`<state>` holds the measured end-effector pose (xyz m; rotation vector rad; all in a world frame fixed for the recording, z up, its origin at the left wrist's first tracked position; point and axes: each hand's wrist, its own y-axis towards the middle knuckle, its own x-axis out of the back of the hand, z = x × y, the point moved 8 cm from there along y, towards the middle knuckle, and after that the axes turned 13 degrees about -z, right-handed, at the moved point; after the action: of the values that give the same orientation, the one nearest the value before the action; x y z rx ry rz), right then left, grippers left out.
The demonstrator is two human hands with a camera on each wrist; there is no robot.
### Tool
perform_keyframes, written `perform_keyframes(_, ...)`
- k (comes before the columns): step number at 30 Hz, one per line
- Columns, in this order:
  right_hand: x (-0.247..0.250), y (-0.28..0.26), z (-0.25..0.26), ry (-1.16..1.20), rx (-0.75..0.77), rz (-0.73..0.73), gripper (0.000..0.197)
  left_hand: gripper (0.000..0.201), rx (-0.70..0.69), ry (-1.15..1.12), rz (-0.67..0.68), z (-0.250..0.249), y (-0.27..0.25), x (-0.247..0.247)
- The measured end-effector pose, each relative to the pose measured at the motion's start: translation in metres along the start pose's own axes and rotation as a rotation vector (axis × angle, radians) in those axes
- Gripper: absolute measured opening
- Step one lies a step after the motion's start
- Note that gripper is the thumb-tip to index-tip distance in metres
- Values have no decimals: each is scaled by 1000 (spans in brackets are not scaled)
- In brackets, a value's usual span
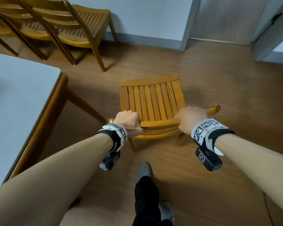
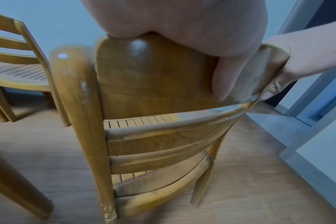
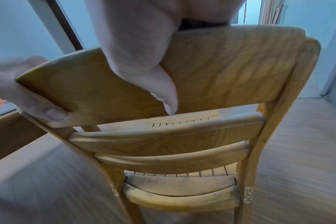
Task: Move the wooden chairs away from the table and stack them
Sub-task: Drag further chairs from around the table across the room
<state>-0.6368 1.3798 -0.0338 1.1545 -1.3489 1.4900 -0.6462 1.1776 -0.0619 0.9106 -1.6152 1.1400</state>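
A wooden chair with a slatted seat stands on the floor to the right of the table, clear of it. My left hand grips the left end of its top back rail, and my right hand grips the rail further right. In the left wrist view my left hand wraps over the rail with the thumb on its near face. The right wrist view shows my right hand on the same rail, thumb pointing down. Stacked wooden chairs stand at the far left by the wall.
The table's wooden leg slants out toward the chair. A white wall and a door frame lie ahead and to the right. My feet stand just behind the chair on the brown floor.
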Motion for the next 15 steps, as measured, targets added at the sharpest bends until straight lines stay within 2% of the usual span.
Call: perform_keyframes(15, 48, 185, 50, 23, -23, -2, 44, 49, -13, 47, -34, 121, 155, 64)
